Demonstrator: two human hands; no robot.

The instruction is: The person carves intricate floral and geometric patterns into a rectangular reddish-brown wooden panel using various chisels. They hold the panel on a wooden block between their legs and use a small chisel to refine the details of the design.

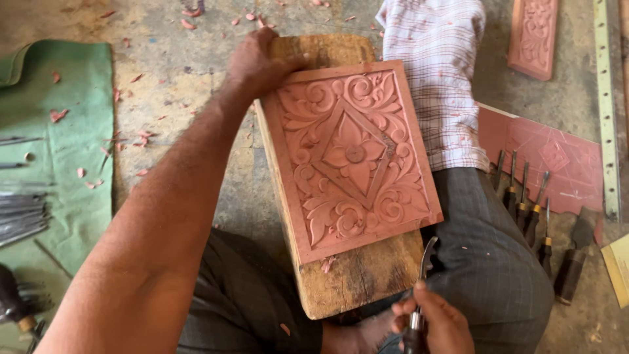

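Observation:
A reddish carved panel (352,157) with a flower and scroll pattern lies on a thick wooden block (357,278). My left hand (259,62) grips the far left corner of the panel and block, fingers curled over the edge. My right hand (429,324) is at the bottom, closed on the dark handle of a curved metal gouge (426,259). The gouge tip points up towards the panel's near right corner, just off its edge.
Several wooden-handled chisels (527,210) lie on the right beside a flat reddish sheet (557,164). Another carved piece (534,36) and a metal ruler (606,105) are at top right. A green cloth (65,131) with metal tools lies left. Shavings dot the floor.

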